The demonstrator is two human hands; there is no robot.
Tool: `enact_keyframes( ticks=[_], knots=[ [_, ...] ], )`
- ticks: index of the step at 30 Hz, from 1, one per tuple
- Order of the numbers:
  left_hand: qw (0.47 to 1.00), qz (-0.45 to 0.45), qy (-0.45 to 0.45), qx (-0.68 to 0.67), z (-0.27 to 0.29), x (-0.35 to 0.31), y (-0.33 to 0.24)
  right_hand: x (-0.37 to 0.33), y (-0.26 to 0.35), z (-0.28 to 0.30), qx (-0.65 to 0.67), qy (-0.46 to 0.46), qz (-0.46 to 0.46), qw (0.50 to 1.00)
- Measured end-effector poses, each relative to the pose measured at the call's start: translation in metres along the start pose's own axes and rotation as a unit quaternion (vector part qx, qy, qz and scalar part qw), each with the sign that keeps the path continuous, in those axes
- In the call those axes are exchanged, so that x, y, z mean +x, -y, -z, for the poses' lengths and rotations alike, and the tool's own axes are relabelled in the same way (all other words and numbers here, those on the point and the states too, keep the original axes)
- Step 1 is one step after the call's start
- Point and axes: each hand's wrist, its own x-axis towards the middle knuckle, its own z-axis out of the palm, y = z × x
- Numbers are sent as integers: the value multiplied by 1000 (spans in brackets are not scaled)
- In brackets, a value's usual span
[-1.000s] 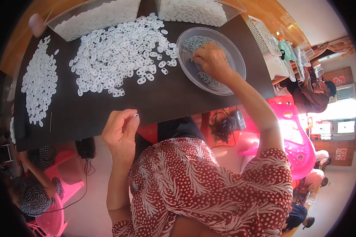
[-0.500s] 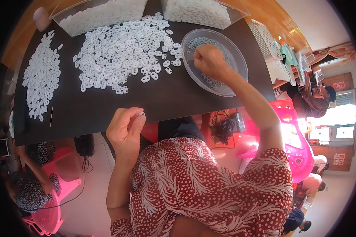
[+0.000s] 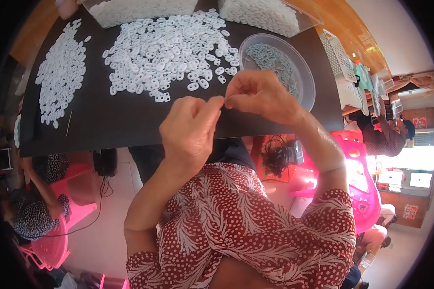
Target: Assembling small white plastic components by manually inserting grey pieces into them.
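Note:
Over the near edge of the dark table (image 3: pixel 115 120), my two hands meet at the fingertips. My left hand (image 3: pixel 188 135) is closed in a pinch, mostly hiding a small white plastic piece. From the right, my right hand (image 3: pixel 267 98) pinches something tiny at the left fingertips; its kind is too small to make out. Just beyond the right hand stands a round clear tub (image 3: pixel 313 86) with many small grey metal pins (image 3: pixel 270 60). A wide heap of white oval plastic pieces with two holes (image 3: pixel 159 53) lies beyond my left hand.
Another heap of white pieces (image 3: pixel 62 77) covers the table's left side, with a thin stick (image 3: pixel 69 123) near it. Two clear bins of white pieces (image 3: pixel 140 13) (image 3: pixel 260 18) stand at the back. A pink chair (image 3: pixel 364 192) is at right; a person (image 3: pixel 36 212) sits at left.
My right hand has left the tub of pins and come left and nearer to my left hand. My left hand has risen and moved right. The view has shifted slightly.

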Motion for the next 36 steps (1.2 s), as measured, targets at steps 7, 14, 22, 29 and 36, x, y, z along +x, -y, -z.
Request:
enact_keyframes(
  ticks=[7, 14, 22, 29, 36],
  knots=[
    [994, -37, 27, 95, 16, -5, 12, 19, 0, -28, 109, 65, -15, 992],
    [991, -52, 41, 113, 32, -2, 26, 35, 9, -36, 142, 103, -45, 984],
    [998, 55, 17, 29, 30, -3, 41, 41, 7, -58, 12, -5, 61, 998],
    [959, 271, 14, -80, 30, 6, 45, 48, -6, -63, -171, -125, 253, 944],
    [987, 93, -9, 133, 15, 11, 60, 55, -20, -55, -183, -147, 241, 942]
  ],
)
